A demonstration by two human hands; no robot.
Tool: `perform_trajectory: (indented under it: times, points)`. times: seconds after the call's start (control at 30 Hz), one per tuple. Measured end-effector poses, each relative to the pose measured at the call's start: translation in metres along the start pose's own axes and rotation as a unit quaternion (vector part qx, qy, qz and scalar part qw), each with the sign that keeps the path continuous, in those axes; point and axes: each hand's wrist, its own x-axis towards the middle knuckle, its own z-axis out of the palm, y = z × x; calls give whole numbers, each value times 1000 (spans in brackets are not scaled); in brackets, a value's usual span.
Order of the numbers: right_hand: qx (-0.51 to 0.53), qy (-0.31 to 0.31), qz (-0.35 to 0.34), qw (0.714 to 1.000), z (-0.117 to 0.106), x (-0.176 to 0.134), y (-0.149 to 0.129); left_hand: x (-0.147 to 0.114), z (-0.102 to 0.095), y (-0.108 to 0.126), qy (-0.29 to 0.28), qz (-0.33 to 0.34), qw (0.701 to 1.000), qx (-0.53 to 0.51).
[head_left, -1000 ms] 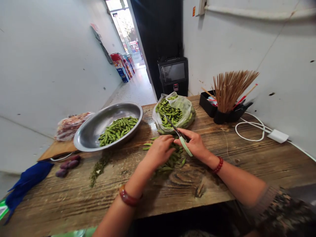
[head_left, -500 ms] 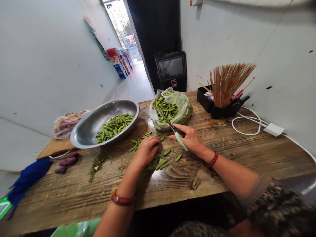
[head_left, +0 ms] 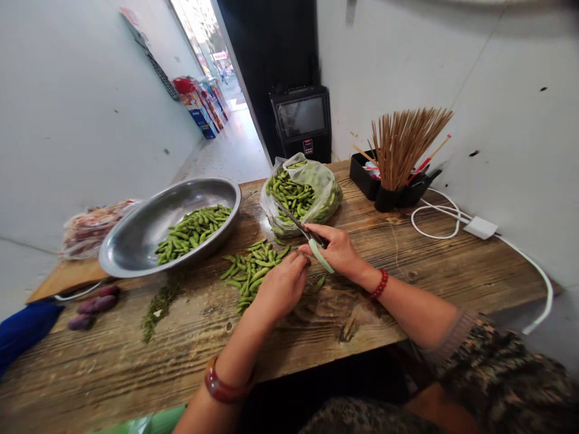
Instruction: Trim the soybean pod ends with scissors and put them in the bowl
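My right hand (head_left: 341, 252) grips a pair of scissors (head_left: 322, 258) with pale green handles, the dark blades pointing up and left towards the plastic bag. Beside it, my left hand (head_left: 284, 288) has its fingers curled together close to the scissors' handles; what they hold, if anything, is hidden. A loose heap of green soybean pods (head_left: 253, 271) lies to the left of that hand, with a lone pod (head_left: 320, 282) under my right hand. Behind both hands stands a clear plastic bag (head_left: 328, 196) full of pods. More pods fill part of a tilted steel basin (head_left: 111, 265).
Trimmings (head_left: 156, 313) and several purple tubers (head_left: 93, 306) lie at the left, near a blue cloth (head_left: 27, 331) and bagged food (head_left: 93, 229) on a board (head_left: 67, 280). A black holder (head_left: 388, 200) of wooden sticks and a white cable adapter (head_left: 480, 228) are at the right.
My left hand has moved right from the pod heap to beside the scissors, uncovering more pods. The whole view has shifted, so the table things appear further left.
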Motion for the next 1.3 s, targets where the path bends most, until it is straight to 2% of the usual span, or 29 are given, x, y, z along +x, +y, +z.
perform_trajectory:
  times: [0.1,0.2,0.33,0.43,0.53,0.6,0.67,0.73,0.87,0.93,1.0,1.17,1.23,1.3]
  points:
    - [4,-1,5,1000,0,0,0,2,7,13,-90,-9,994,59]
    - [3,1,8,1000,1,0,0,2,17,18,-118,-21,989,90]
    - [-4,0,19,1000,1,-1,-1,2,26,10,-98,-30,993,51]
    - [-6,0,27,1000,2,-2,-1,-2,21,-5,-9,-23,996,-86]
    - [-9,-6,21,1000,2,-3,-1,-6,6,-19,97,-66,956,-268]
    - [-14,-13,19,1000,3,-4,-1,-9,-3,-24,117,-97,912,-380]
    - [-18,-19,18,1000,3,-5,-2,-10,-8,-27,107,-120,871,-464]
    - [-18,-27,17,999,4,-7,-1,-10,-9,-32,109,-147,850,-494]
    - [-20,-44,26,999,6,-9,2,-9,-7,-42,150,-206,841,-477]
    - [-23,-48,28,998,7,-10,3,-9,-8,-46,146,-217,827,-498]
    - [-27,-53,26,998,8,-10,3,-11,-10,-46,136,-219,801,-540]
    - [-31,-90,14,995,9,-13,0,-14,-15,-43,139,-201,713,-657]
    - [-32,-105,7,994,9,-14,0,-15,-16,-41,134,-192,702,-673]
    - [-35,-114,6,993,9,-14,0,-15,-16,-41,125,-189,710,-667]
